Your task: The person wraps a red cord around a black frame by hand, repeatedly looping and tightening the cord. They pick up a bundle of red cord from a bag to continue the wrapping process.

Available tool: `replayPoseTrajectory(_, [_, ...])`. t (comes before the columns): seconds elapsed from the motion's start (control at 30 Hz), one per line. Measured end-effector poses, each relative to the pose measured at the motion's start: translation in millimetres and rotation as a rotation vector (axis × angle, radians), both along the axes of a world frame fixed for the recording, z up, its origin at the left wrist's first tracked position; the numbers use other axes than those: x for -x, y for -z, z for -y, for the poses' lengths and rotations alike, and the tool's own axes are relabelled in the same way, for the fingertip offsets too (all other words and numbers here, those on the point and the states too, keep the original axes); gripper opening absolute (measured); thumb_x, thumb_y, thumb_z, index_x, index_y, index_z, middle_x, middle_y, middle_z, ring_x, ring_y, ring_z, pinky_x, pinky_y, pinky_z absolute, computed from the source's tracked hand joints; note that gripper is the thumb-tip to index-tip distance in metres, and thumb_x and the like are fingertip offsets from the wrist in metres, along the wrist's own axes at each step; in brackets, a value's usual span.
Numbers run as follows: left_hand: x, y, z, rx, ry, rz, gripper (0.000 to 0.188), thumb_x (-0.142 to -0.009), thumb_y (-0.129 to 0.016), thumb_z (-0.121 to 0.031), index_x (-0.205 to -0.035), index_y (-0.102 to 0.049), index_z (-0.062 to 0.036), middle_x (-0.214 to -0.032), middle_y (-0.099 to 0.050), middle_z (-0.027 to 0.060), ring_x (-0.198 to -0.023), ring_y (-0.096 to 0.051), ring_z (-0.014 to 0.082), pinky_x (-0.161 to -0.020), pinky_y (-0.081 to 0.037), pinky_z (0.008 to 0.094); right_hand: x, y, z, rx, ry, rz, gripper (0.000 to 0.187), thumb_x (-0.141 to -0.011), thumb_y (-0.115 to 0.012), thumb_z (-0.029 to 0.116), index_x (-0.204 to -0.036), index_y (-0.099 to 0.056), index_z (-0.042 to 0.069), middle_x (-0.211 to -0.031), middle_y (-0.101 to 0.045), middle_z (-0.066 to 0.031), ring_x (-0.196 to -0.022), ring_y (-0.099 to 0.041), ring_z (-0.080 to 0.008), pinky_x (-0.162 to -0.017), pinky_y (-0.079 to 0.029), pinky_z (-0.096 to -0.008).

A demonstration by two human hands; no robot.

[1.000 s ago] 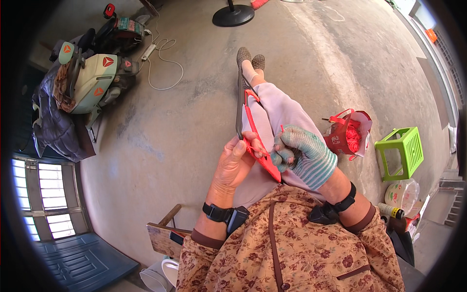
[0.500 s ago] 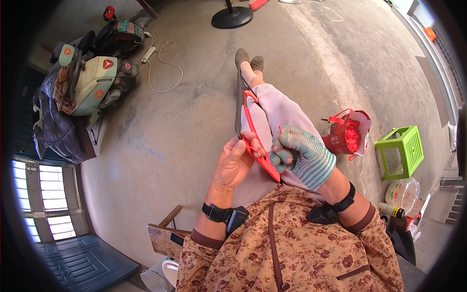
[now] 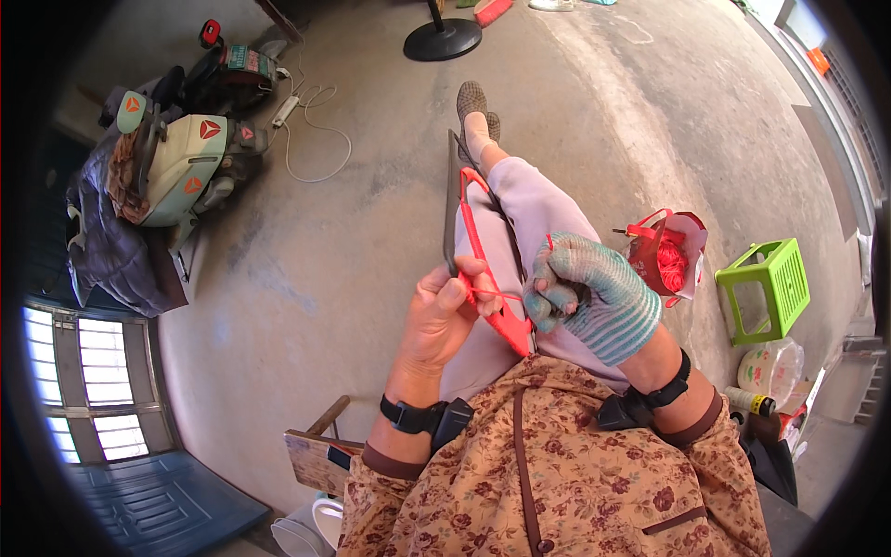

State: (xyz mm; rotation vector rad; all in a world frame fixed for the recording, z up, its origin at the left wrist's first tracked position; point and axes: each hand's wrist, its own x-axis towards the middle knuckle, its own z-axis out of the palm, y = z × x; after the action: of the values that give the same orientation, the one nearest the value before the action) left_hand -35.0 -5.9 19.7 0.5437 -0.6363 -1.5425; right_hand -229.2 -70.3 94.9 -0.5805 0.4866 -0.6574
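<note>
My bare left hand [image 3: 447, 302] pinches a long, narrow dark frame [image 3: 453, 200] where red cord is wound on it. The frame lies lengthwise over my lap and legs. Red wrapping [image 3: 475, 227] covers much of its right side and its near end, which rests by my jacket hem. To the right, my right hand [image 3: 585, 292], in a striped green-and-white glove, is closed on a thin red cord [image 3: 501, 293]. The cord runs from the left fingers into the glove, and a short red bit pokes out above the gloved fist.
A red bag [image 3: 688, 237] with red cord inside stands right of my legs, near a green stool [image 3: 767, 288] and a clear plastic jar [image 3: 780, 367]. Scooters [image 3: 190, 158] and a white cable [image 3: 316, 176] are at the left. A wooden bench [image 3: 320, 455] is beside me.
My right hand has moved slightly right and down, away from the left hand, and the red cord between them shows as a stretched strand. My legs have shifted a little.
</note>
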Motion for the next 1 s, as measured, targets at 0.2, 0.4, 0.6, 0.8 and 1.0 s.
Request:
replayPoseTrajectory(0.2, [-5,-92,-14,0.122,-0.120,0.105,0.041,-0.082,-0.075,-0.033,-0.103,-0.059,-0.0021,-0.074,-0.060,0.0097,-0.061,-0.053,0.0180,-0.054,-0.043,0.0312,6,-47,-11,0.281,-0.077,0.090,0.027,-0.091,-0.057,0.023,-0.086,-0.059,-0.004,-0.070,-0.051,-0.0073,-0.061,-0.055,-0.0190,-0.057,-0.047,-0.0306])
replayPoseTrajectory(0.4, [7,-180,-28,0.234,-0.160,0.304,0.040,-0.085,-0.073,-0.033,-0.097,-0.057,0.0021,-0.067,-0.058,0.0086,-0.048,-0.050,0.0119,-0.043,-0.039,0.0238,16,-82,-15,0.388,-0.051,0.180,0.028,-0.083,-0.061,0.022,-0.085,-0.058,-0.006,-0.059,-0.052,-0.0102,-0.057,-0.055,-0.0228,-0.052,-0.046,-0.0299])
replayPoseTrajectory(0.6, [33,-160,-14,-0.328,-0.076,0.560,0.017,-0.092,-0.064,-0.017,-0.093,-0.059,-0.0010,-0.070,-0.061,0.0037,-0.049,-0.054,0.0069,-0.043,-0.042,0.0193,47,-58,5,0.393,-0.062,0.194,0.030,-0.091,-0.057,0.028,-0.090,-0.059,-0.002,-0.070,-0.057,-0.0079,-0.054,-0.054,-0.0155,-0.050,-0.042,-0.0256])
replayPoseTrajectory(0.8, [65,-83,6,-0.494,0.159,0.452,0.015,-0.092,-0.063,-0.017,-0.094,-0.060,-0.0024,-0.072,-0.061,0.0025,-0.052,-0.056,0.0068,-0.046,-0.045,0.0195,85,24,6,0.085,0.054,-0.082,0.024,-0.087,-0.061,0.024,-0.077,-0.054,0.003,-0.057,-0.042,-0.0013,-0.048,-0.039,-0.0116,-0.047,-0.032,-0.0253])
replayPoseTrajectory(1.0, [83,-55,3,-0.082,0.217,1.262,0.033,-0.081,-0.067,0.005,-0.113,-0.059,0.0031,-0.088,-0.066,0.0074,-0.077,-0.066,0.0095,-0.065,-0.053,0.0213,121,56,8,0.062,0.220,-0.412,0.022,-0.090,-0.057,0.022,-0.080,-0.060,0.003,-0.057,-0.047,0.0011,-0.047,-0.043,-0.0083,-0.045,-0.033,-0.0238])
